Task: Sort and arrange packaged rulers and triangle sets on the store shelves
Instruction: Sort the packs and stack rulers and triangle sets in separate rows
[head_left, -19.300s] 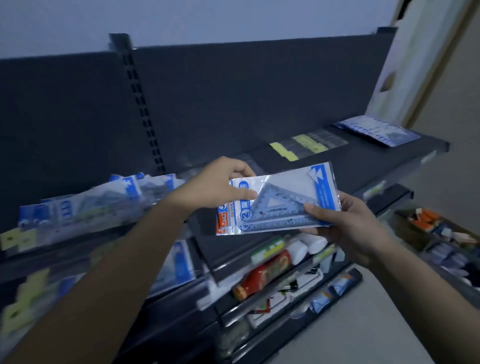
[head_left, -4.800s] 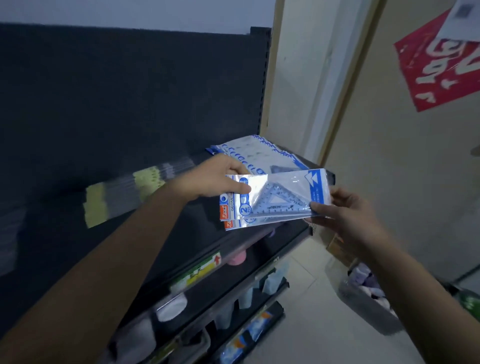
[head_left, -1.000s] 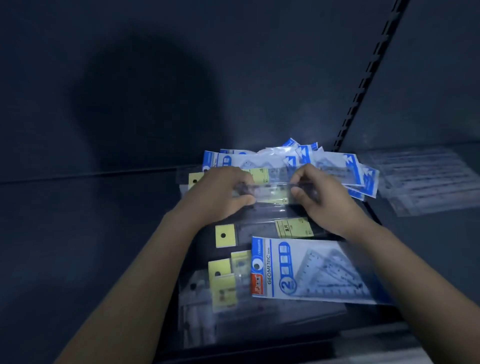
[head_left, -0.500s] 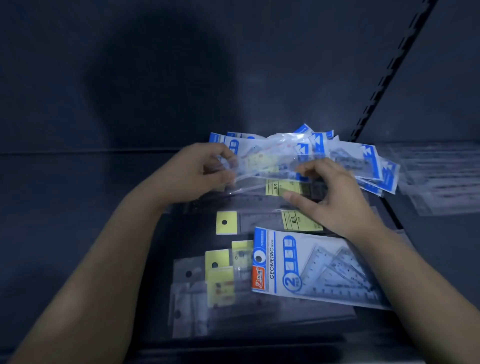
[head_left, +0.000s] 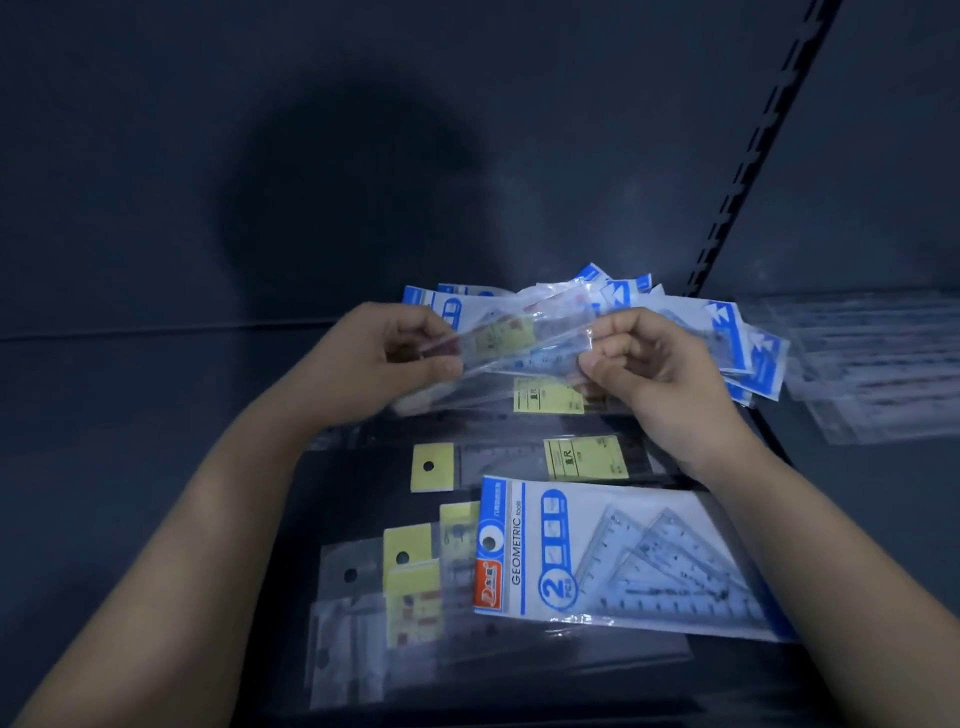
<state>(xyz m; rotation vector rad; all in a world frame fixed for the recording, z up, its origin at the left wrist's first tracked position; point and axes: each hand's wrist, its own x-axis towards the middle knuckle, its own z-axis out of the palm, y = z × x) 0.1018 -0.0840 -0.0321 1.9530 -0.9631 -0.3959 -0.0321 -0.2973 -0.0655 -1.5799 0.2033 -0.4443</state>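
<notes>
Currently: clear plastic ruler pack with yellow label (head_left: 519, 340) held above dark shelf (head_left: 156, 426), long axis left–right. Left grip (head_left: 384, 358) pinches its left end, right grip (head_left: 649, 374) its right end; neither nearer. Similar yellow-labelled packs (head_left: 519, 462) lie just nearside.

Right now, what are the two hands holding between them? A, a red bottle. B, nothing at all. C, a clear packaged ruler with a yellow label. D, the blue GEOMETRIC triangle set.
C: the left hand and right hand each pinch one end of the clear packaged ruler, while the GEOMETRIC triangle set lies flat on the shelf, untouched.
</notes>
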